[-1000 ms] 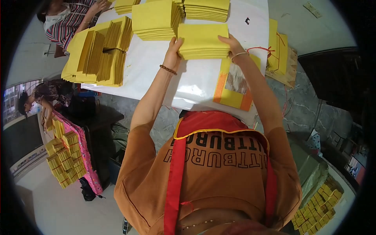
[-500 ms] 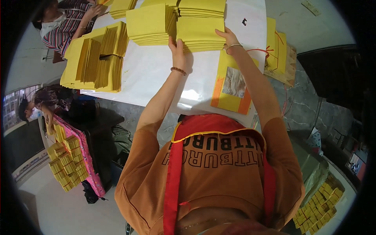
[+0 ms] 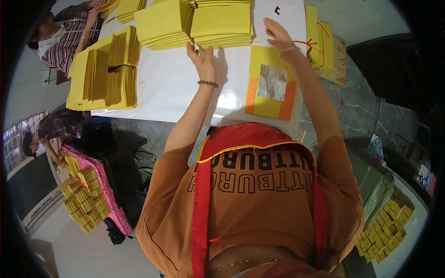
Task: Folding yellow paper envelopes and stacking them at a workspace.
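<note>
Paper lay nearest — one yellow sheet (image 3: 271,88) with orange side strips and a silver square in its middle, flat on the white table (image 3: 176,88) by the near edge. Just beyond it the left hand (image 3: 204,60) was spread, fingers loose and gripping nothing, its tips touching the near side of a yellow stack (image 3: 222,23). The right hand (image 3: 280,37) hovered over the white top past the sheet's far end, fingers also slack and empty, just right of that stack. A second stack (image 3: 162,25) sat touching the first on its left. Toward the left edge stood upright bundles (image 3: 109,69) of yellow paper — and at the right edge a tied bundle (image 3: 324,41) bound with red string. At the far left corner another person's hand (image 3: 95,7) rested near more paper.
</note>
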The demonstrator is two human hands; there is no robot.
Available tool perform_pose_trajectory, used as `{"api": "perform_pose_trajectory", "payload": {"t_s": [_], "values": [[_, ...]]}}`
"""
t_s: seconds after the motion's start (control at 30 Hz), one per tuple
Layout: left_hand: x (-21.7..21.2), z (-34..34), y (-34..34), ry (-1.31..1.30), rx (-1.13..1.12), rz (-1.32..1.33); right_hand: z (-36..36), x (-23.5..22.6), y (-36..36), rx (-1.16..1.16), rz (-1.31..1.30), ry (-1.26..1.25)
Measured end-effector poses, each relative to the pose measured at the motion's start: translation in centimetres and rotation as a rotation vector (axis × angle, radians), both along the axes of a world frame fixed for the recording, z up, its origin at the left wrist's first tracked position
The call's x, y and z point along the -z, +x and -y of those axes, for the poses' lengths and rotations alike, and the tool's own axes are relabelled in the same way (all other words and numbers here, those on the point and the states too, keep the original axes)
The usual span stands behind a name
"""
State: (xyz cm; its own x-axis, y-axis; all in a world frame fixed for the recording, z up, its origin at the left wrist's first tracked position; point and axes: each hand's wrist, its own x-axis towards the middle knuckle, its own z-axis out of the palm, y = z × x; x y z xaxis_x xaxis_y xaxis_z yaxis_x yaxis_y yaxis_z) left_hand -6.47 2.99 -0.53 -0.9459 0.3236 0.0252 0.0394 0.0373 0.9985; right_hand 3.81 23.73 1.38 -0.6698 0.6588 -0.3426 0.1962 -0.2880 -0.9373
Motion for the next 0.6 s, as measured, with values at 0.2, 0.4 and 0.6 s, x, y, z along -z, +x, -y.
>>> {"api": "perform_pose_trajectory", "payload": {"t_s": [0.2, 0.4, 0.6], "values": [[2.3, 2.0, 8.6, 0.041, 0.394, 0.299, 3.8, -0.1, 12.1, 0.285, 0.012, -0.006], [0.8, 1.0, 11.2, -0.019, 0.65, 0.379, 7.4, 4.6, 17.6, 0.097, 0.08, 0.088], [1.4, 1.4, 10.7, 0.161, 0.455, 0.434, 8.5, 4.1, 17.6, 0.166, -0.063, -0.212]]}}
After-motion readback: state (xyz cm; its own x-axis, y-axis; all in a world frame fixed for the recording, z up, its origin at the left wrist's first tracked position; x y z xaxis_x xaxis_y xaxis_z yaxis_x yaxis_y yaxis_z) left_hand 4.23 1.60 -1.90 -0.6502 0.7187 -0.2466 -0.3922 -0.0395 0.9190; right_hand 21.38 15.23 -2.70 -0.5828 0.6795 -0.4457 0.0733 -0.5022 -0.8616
